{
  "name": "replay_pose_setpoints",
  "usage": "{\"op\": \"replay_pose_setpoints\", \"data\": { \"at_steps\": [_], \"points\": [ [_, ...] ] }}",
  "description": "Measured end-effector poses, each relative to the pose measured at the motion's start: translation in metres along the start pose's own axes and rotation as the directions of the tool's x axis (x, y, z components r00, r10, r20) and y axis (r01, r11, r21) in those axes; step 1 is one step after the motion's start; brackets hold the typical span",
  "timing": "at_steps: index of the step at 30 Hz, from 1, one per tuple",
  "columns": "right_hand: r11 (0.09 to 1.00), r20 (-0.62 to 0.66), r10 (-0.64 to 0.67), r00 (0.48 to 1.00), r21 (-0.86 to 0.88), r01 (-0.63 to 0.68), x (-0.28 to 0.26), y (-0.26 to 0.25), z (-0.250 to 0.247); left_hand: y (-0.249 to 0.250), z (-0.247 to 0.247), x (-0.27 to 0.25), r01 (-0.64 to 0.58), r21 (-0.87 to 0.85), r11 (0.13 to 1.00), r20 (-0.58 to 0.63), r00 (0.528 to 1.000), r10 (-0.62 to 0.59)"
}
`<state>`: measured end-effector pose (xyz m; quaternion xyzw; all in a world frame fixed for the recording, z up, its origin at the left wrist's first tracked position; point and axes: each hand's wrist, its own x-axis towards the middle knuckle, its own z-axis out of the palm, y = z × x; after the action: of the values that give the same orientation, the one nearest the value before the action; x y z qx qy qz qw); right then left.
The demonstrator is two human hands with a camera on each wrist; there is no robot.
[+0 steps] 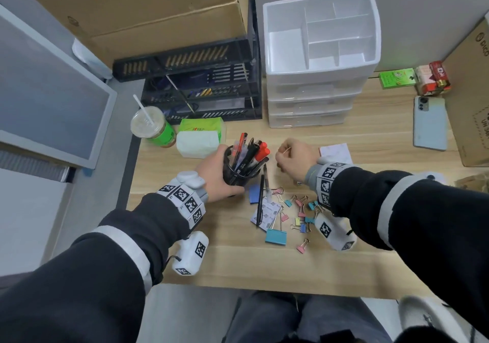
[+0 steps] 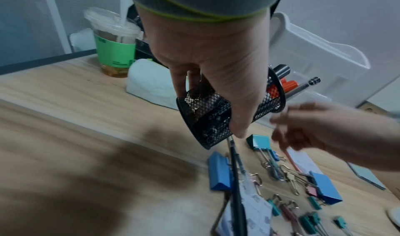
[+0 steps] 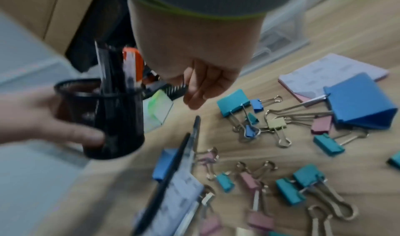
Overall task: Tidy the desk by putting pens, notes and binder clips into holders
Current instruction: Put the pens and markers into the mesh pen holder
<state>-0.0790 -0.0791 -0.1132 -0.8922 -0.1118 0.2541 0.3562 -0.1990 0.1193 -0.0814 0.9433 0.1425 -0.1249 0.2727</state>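
Several pens stand in the mesh pen holder (image 1: 239, 169), gripped by the left hand (image 1: 215, 180); the right hand (image 1: 296, 159) is curled, its contents unclear; two pens (image 1: 262, 197), note pads (image 1: 335, 152) and binder clips (image 1: 299, 210) remain on the surface (image 1: 238, 258).

Wooden desk (image 1: 370, 141) bears binder clips (image 1: 301, 213) (scattered), notes (image 1: 336, 152), phone (image 1: 430, 123).

Motion blur hides whether the right hand (image 3: 201, 86) holds anything.

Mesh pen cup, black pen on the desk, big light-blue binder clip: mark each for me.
mesh pen cup (image 1: 239, 176): head view, front mesh wall.
black pen (image 1: 260, 205): head view, mid-barrel.
big light-blue binder clip (image 1: 275, 236): head view, clip body.
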Motion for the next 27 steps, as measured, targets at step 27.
{"op": "replay_pose_setpoints", "data": {
  "at_steps": [27],
  "points": [
    [0.991,0.209,0.111,0.972,-0.103,-0.091,0.013,0.008,0.024,-0.022,0.012,-0.005,0.076,-0.019,0.997,0.013,0.997,-0.076]
  ]
}}
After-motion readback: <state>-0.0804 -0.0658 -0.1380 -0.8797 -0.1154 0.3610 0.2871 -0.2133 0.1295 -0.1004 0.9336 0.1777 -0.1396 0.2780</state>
